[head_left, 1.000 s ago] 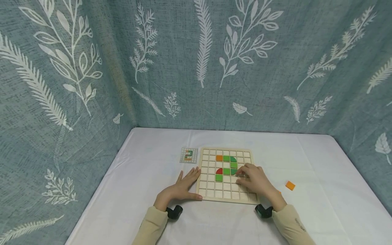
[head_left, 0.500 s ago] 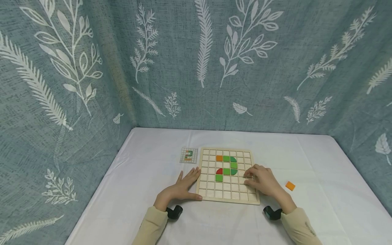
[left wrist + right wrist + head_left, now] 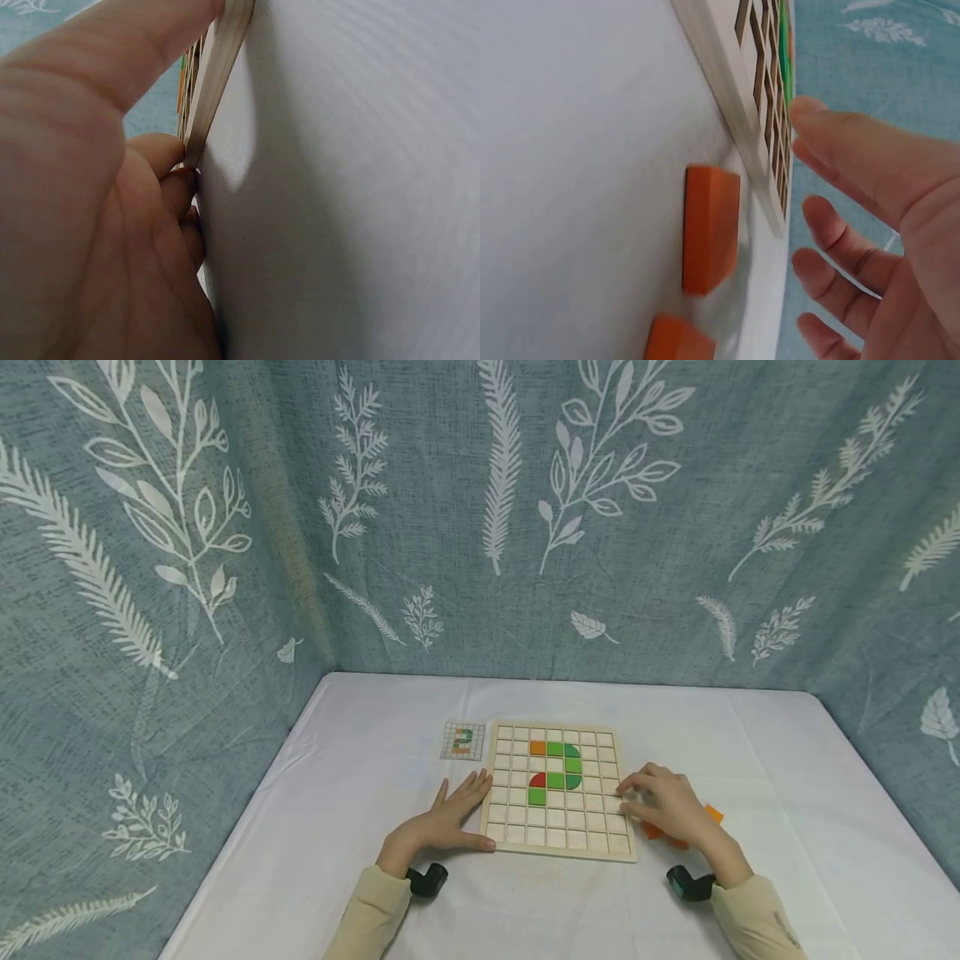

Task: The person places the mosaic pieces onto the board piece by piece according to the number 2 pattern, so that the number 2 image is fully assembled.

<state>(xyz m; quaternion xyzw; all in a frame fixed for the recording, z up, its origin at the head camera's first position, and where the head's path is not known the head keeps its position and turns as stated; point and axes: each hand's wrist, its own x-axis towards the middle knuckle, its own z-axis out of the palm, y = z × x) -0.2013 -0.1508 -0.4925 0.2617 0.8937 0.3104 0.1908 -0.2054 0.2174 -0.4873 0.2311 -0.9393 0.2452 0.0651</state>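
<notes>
My left hand lies at the left side of a wooden grid board, fingers spread and fingertips against its edge. In the left wrist view the thumb also meets the board's rim. On the board, an orange square, several green squares, two dark green rounded tiles and a red rounded tile form a hooked shape. My right hand hovers by the board's right edge, fingers loosely bent, nothing between thumb and fingers. Below it are orange tiles, partly hidden by the hand in the head view.
A small pattern card with a coloured figure on a grid lies beyond the board's left edge. The table has a white cloth. A blue-green leaf-print curtain hangs behind and at the sides.
My right hand has drawn away from the dark green rounded tile, moving right off the grid to over the orange tiles. The left hand and the board have stayed put.
</notes>
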